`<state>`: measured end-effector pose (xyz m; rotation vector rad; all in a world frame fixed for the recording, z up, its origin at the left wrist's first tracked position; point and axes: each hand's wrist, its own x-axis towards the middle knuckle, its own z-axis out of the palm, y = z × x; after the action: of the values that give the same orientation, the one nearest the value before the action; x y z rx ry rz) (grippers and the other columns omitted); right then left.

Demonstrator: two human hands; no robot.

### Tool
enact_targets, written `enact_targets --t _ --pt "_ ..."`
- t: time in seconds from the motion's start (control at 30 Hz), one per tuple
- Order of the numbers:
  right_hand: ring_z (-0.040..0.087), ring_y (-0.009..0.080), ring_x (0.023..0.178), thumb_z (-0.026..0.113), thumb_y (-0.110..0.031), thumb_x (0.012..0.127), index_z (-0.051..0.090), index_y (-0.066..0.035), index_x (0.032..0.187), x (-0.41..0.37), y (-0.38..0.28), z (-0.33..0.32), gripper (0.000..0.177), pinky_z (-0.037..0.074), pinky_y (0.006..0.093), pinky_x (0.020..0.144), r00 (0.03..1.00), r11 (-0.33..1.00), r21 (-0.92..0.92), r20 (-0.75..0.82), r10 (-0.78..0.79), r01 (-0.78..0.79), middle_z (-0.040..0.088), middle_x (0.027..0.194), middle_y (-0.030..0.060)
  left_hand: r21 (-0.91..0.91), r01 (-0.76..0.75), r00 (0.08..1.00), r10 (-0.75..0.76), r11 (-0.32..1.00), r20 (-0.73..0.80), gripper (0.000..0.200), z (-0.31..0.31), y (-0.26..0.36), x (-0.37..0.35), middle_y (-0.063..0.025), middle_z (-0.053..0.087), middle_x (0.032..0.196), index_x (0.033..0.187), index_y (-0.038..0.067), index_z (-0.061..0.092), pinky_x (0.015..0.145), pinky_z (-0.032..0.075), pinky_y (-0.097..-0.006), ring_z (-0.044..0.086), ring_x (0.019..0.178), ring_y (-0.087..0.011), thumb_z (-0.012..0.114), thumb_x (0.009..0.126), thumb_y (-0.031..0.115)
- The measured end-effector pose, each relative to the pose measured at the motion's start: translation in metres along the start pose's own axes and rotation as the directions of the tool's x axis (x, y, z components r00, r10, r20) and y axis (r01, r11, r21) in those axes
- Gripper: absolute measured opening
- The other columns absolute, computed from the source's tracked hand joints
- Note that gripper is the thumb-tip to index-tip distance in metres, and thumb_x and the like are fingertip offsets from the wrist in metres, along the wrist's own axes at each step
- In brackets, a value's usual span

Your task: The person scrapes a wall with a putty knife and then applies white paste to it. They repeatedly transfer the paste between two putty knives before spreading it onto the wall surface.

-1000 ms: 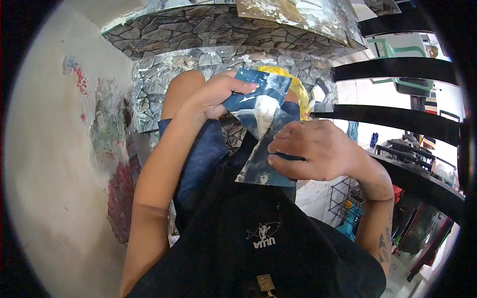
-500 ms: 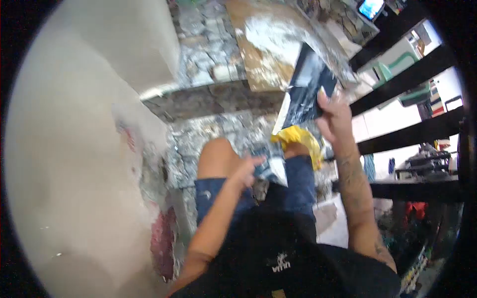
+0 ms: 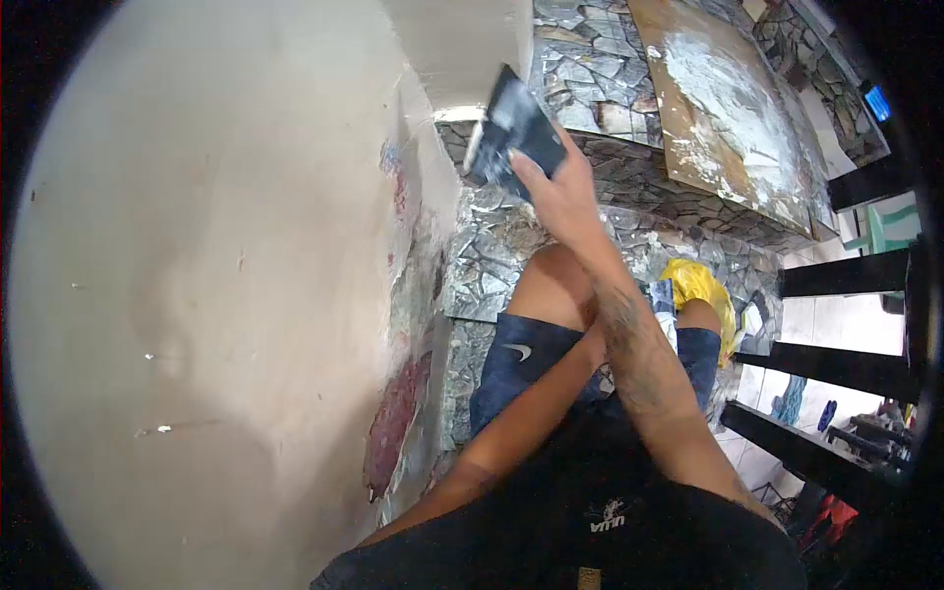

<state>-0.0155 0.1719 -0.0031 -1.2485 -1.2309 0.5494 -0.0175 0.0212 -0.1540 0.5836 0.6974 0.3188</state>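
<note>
My right hand [image 3: 562, 187] grips a black flat putty spreader [image 3: 526, 133] smeared with white paste. It is held up close to the wall corner, its edge near the lower end of the pale wall section. The spreader is slightly blurred. My left hand [image 3: 598, 342] is low over my lap, its fingers mostly hidden behind my right forearm. Past that forearm shows part of a second paste-smeared spreader [image 3: 663, 307], which the left hand holds. The pale wall [image 3: 246, 246] on the left has a damaged strip with bare reddish patches [image 3: 398, 433].
A wooden board [image 3: 678, 147] with spread white paste lies on the stone-clad ledge [image 3: 595, 74]. A yellow plastic bag [image 3: 700, 285] is beside my knee. Dark railing bars [image 3: 836, 364] stand at right. Several small nails or pegs stick out of the wall.
My right hand has carried its spreader from over the board leftward to the wall corner, crossing above my left arm. The view has turned left toward the wall. My left hand stays low.
</note>
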Motion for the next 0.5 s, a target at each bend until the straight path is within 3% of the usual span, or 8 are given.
enact_targets --t 0.03,0.1,0.2,0.43,0.5 --pt "0.058 0.0423 0.085 0.059 -0.015 0.079 0.049 0.003 0.110 0.010 -0.016 0.008 0.037 0.045 0.0405 0.077 0.999 0.995 -0.102 0.042 0.012 -0.008 0.061 0.090 0.0244 0.006 -0.007 1.000 0.007 1.000 -0.008 0.036 0.003 0.000 0.003 -0.0076 0.055 0.112 0.113 0.003 0.051 0.084 0.043 -0.0339 0.053 0.099 -0.0191 0.059 0.084 0.022" --pt "0.061 0.0375 0.080 0.057 -0.011 0.082 0.050 0.001 0.109 0.024 -0.017 0.031 0.030 0.046 0.0384 0.073 1.000 0.981 -0.193 -0.004 -0.030 0.028 0.061 0.085 0.0236 0.019 -0.009 1.000 0.010 1.000 -0.017 0.035 0.005 0.004 0.001 -0.0075 0.055 0.110 0.111 0.003 0.051 0.083 0.043 -0.0338 0.053 0.098 -0.0190 0.060 0.083 0.023" --pt "0.058 0.0444 0.083 0.055 -0.010 0.082 0.050 0.000 0.111 0.041 -0.001 0.054 0.032 0.046 0.0427 0.073 0.970 0.958 -0.166 -0.031 -0.240 0.232 0.060 0.086 0.0261 0.043 -0.024 0.999 0.025 0.999 -0.023 0.034 0.001 0.004 0.003 -0.0074 0.055 0.107 0.109 0.003 0.052 0.082 0.043 -0.0336 0.053 0.095 -0.0189 0.061 0.083 0.024" --pt "0.057 0.0425 0.088 0.056 -0.009 0.081 0.050 0.000 0.118 0.059 0.015 0.076 0.038 0.044 0.0438 0.080 0.893 0.856 -0.292 -0.012 -0.450 0.427 0.060 0.092 0.0263 0.056 -0.048 0.998 0.050 0.997 -0.036 0.032 -0.001 0.007 0.005 -0.0071 0.055 0.100 0.102 0.004 0.052 0.079 0.043 -0.0331 0.052 0.090 -0.0187 0.063 0.081 0.026" --pt "0.057 0.0420 0.089 0.055 -0.009 0.081 0.051 0.000 0.117 0.061 0.014 0.077 0.037 0.044 0.0435 0.080 0.929 0.893 -0.271 0.017 -0.368 0.359 0.060 0.094 0.0263 0.071 -0.053 0.998 0.055 0.996 -0.035 0.032 -0.001 0.008 0.003 -0.0070 0.055 0.099 0.100 0.005 0.052 0.078 0.042 -0.0330 0.052 0.088 -0.0186 0.063 0.080 0.027"
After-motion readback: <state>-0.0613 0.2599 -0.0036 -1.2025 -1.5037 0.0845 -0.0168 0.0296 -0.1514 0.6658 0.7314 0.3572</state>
